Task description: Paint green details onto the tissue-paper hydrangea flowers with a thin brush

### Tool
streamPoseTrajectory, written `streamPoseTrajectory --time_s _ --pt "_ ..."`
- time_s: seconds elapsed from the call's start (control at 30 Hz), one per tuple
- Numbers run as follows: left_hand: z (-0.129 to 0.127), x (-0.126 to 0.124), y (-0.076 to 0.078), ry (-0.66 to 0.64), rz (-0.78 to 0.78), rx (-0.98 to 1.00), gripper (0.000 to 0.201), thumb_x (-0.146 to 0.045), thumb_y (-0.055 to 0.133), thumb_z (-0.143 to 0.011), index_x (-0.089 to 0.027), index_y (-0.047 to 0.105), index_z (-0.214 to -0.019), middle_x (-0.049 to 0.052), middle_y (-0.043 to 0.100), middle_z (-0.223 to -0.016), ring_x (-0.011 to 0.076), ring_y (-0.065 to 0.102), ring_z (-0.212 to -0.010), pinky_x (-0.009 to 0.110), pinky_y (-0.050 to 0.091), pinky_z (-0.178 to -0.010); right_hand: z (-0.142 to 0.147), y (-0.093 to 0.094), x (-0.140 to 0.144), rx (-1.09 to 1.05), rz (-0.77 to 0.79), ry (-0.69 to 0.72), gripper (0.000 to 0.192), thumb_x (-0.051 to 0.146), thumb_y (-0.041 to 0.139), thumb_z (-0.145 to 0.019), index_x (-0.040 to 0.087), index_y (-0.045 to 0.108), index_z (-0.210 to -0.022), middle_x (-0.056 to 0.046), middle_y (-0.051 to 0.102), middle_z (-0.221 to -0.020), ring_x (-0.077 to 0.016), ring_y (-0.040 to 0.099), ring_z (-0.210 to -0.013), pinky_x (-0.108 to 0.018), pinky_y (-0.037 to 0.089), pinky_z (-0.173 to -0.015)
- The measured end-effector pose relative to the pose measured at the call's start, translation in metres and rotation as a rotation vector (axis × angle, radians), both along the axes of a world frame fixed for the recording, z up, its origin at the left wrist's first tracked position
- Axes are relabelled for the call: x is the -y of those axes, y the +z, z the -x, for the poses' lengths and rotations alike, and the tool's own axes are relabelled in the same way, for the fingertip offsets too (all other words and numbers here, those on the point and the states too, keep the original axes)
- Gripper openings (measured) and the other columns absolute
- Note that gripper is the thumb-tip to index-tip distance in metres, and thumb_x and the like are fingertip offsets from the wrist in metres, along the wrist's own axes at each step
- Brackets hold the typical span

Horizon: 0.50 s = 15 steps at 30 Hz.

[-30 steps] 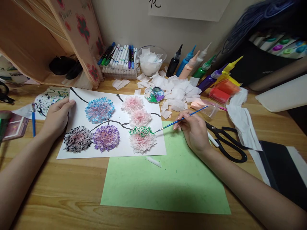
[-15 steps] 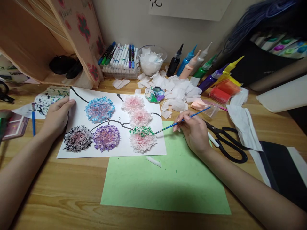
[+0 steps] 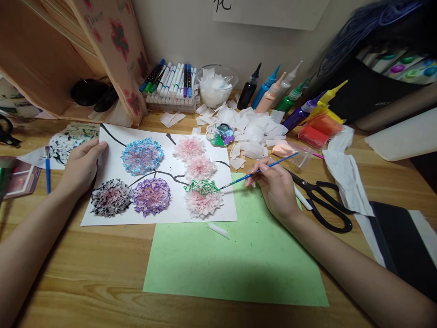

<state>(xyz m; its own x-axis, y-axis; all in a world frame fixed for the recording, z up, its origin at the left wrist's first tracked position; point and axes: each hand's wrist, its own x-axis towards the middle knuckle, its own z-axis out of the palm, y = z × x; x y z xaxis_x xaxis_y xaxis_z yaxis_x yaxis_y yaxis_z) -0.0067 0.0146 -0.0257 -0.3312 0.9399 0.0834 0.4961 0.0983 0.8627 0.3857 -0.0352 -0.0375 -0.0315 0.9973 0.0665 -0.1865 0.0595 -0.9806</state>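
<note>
Now right hand (image 3: 278, 189) fingers pinch a paintbrush (image 3: 259, 171); left hand (image 3: 80, 166) lies flat on white paper (image 3: 112, 214)

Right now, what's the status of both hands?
Right hand grips thin blue paintbrush, tip at green-edged pink tissue flower. Left hand steadies white sheet. Nothing between.

paper, tissue and wood under my hands

my right hand (image 3: 278, 189) holds a thin brush (image 3: 259, 171) with a glossy blue handle; my left hand (image 3: 80, 166) presses smooth matt white paper (image 3: 112, 150) carrying crinkled, ruffled tissue flowers (image 3: 203, 198). the green sheet (image 3: 239, 259) looks matt and faintly fibrous, the table (image 3: 85, 264) is grained wood with a soft sheen, the scissors (image 3: 324, 200) have black plastic handles, the paint bottles (image 3: 269, 93) are shiny plastic.
</note>
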Motion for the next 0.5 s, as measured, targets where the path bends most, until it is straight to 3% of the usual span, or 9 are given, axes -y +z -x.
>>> streamPoseTrajectory --time_s 0.17,0.5 --pt "0.001 0.000 0.000 -0.015 -0.003 0.017 0.028 -0.043 0.058 -0.068 -0.017 0.049 -0.062 -0.005 0.040 -0.059 0.0099 0.038 -0.056 0.019 0.034 -0.054 0.000 0.001 0.001 -0.002 0.001 0.007 0.019 0.026 0.050 -0.089 0.019 0.059 -0.074 0.002 0.057 -0.061 -0.0110 0.058 -0.056 -0.023 0.040 -0.054" --pt "0.014 -0.002 -0.009 -0.030 0.019 -0.095 0.031 -0.047 0.055 -0.073 -0.017 0.063 -0.078 -0.001 0.059 -0.073 0.0156 0.052 -0.069 0.025 0.043 -0.070 -0.001 -0.001 0.001 0.033 0.010 0.004 0.019 0.029 0.050 -0.090 0.020 0.058 -0.076 0.002 0.058 -0.062 -0.0126 0.057 -0.059 -0.025 0.041 -0.056"
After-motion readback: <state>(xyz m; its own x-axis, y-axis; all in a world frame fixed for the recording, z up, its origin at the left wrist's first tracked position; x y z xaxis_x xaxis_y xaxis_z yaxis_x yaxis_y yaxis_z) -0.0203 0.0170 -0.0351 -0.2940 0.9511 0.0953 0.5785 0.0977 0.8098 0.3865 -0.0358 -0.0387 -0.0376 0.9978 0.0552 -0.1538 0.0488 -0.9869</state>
